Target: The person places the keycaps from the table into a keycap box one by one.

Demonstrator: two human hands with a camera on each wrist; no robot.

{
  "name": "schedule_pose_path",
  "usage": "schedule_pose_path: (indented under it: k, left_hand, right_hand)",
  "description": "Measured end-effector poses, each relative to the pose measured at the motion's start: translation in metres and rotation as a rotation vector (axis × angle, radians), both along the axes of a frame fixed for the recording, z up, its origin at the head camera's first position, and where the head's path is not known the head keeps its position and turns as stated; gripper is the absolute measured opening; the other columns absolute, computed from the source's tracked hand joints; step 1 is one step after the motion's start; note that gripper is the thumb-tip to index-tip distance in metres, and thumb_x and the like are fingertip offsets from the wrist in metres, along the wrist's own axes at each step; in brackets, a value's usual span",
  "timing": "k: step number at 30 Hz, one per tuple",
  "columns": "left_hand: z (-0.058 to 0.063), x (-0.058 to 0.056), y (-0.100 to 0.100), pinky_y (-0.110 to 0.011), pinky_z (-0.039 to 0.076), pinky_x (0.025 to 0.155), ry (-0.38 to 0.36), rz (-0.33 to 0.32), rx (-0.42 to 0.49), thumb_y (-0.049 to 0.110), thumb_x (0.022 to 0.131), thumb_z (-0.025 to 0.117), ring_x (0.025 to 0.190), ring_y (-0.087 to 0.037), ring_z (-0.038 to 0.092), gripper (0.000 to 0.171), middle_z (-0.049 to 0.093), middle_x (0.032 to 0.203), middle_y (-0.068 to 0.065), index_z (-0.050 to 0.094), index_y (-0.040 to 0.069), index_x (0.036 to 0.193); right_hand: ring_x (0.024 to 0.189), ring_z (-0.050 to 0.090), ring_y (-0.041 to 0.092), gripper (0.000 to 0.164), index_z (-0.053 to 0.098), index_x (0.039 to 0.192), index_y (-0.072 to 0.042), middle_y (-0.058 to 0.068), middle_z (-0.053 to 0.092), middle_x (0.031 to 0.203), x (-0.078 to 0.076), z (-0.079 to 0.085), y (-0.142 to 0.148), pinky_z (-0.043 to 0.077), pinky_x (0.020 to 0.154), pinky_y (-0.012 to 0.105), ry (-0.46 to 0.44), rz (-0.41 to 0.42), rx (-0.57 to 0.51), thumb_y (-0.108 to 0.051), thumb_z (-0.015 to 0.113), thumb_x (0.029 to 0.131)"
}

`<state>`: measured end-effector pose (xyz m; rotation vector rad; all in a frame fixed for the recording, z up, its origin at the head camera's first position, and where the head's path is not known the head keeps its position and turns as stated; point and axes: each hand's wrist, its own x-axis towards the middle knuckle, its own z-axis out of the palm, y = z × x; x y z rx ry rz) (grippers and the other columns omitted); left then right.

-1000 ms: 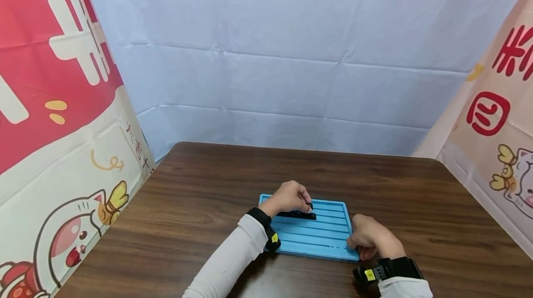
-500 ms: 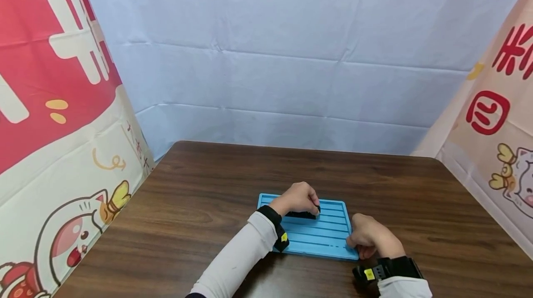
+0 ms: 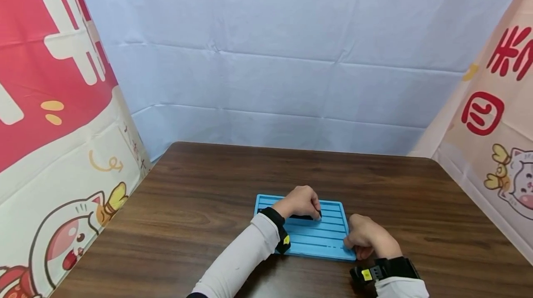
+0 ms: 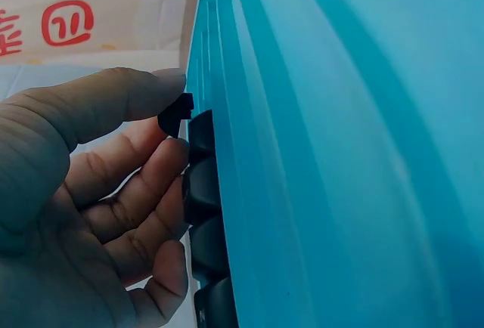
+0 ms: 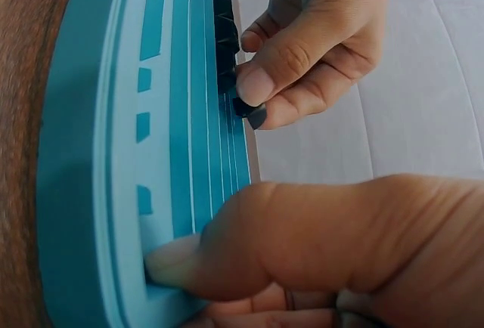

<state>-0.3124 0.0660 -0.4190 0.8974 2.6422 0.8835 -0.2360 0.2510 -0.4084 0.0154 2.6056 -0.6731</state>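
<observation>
A blue grooved tray (image 3: 316,237) lies on the table. Over its upper part, my left hand (image 3: 302,201) pinches a black keycap (image 4: 178,113) between thumb and forefinger. A row of black keycaps (image 4: 204,192) stands along a groove, right beside those fingertips; my left hand hides part of it in the head view. In the right wrist view the pinched keycap (image 5: 252,113) is just past the end of the row (image 5: 226,48); whether it touches the groove I cannot tell. My right hand (image 3: 368,237) grips the tray's near right corner, thumb on the rim.
Dark wood table (image 3: 200,214) surrounds the tray on all sides. A pale blue cloth (image 3: 266,66) hangs behind the table. Printed cloths hang at the left (image 3: 83,159) and right (image 3: 491,159).
My left hand has moved right along the keycap row, mostly in the first half second, then shifted only slightly. The right hand stays on the tray corner. The head view has shifted a little.
</observation>
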Motion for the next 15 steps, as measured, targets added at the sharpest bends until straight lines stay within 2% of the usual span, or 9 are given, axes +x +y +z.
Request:
schedule_pose_path:
  k: [8,15]
  left_hand:
    - [-0.0061,-0.0037,-0.0016,-0.019,0.042,0.062,0.011,-0.009,-0.014,0.014,0.074,0.08,0.065,-0.003,0.051,0.013,0.059,0.069,0.013,0.068,0.015,0.069]
    - [-0.0053,-0.0024,-0.0005,-0.019,0.043,0.063,-0.003,-0.012,-0.033,0.014,0.075,0.08,0.066,-0.003,0.052,0.01,0.06,0.073,0.012,0.07,0.015,0.072]
  right_hand:
    - [0.04,0.054,0.014,0.011,0.056,0.069,0.002,0.011,0.057,0.052,-0.0005,-0.001,-0.0013,0.046,0.041,0.026,0.008,-0.003,0.008,0.003,0.065,0.075]
    - [0.042,0.055,0.015,0.01,0.057,0.069,0.002,0.012,0.058,0.054,-0.0008,-0.002,-0.0006,0.047,0.043,0.027,0.005,-0.001,0.011,0.003,0.065,0.075]
